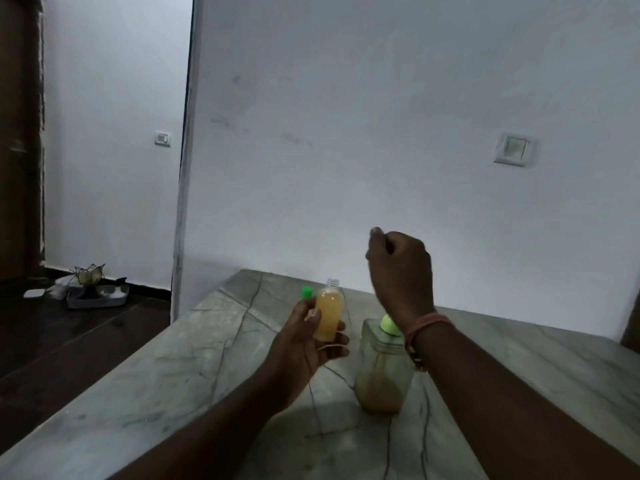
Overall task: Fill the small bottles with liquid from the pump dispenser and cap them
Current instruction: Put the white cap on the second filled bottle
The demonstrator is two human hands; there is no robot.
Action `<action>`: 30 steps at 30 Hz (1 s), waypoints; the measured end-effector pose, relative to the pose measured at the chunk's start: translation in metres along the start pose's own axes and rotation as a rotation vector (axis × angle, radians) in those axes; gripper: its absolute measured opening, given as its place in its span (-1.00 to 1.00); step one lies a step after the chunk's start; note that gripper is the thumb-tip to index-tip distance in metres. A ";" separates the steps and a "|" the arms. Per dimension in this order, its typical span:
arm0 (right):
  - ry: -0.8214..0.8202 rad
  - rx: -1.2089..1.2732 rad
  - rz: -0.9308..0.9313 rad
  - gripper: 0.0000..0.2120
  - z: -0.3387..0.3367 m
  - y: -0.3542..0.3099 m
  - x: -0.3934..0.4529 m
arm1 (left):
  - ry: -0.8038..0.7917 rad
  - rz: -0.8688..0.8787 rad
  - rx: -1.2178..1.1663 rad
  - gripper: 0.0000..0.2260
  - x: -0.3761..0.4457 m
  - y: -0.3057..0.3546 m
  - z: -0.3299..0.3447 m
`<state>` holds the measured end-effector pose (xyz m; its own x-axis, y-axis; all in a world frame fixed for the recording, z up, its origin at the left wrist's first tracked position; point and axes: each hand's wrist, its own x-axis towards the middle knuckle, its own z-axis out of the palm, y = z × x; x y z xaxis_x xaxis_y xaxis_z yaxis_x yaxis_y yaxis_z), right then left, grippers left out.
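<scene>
The left hand (304, 341) holds a small bottle (328, 313) upright above the table (194, 358), fingers (337, 341) curled round its lower half — it is filled with amber liquid and its neck is uncapped. Just left of the bottle's neck, a green cap (307, 292) shows above the thumb. The dispenser (382, 365) stands on the table right of the bottle, low on liquid. Above the dispenser the right hand (401, 268) hangs raised, fingers curled in — whether they pinch anything I cannot tell.
</scene>
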<state>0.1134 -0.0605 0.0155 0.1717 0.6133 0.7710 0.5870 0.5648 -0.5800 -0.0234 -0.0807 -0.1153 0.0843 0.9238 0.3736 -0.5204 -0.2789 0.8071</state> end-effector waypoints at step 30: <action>-0.913 -0.287 -0.032 -0.70 0.113 0.042 -0.115 | 0.608 0.037 0.153 -0.76 0.036 -0.002 -0.064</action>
<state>0.0290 -0.0448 -0.1268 -0.4598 0.8622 0.2126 0.7730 0.5065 -0.3821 -0.0740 -0.0300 -0.1326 -0.4531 0.8844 0.1122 -0.3822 -0.3064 0.8718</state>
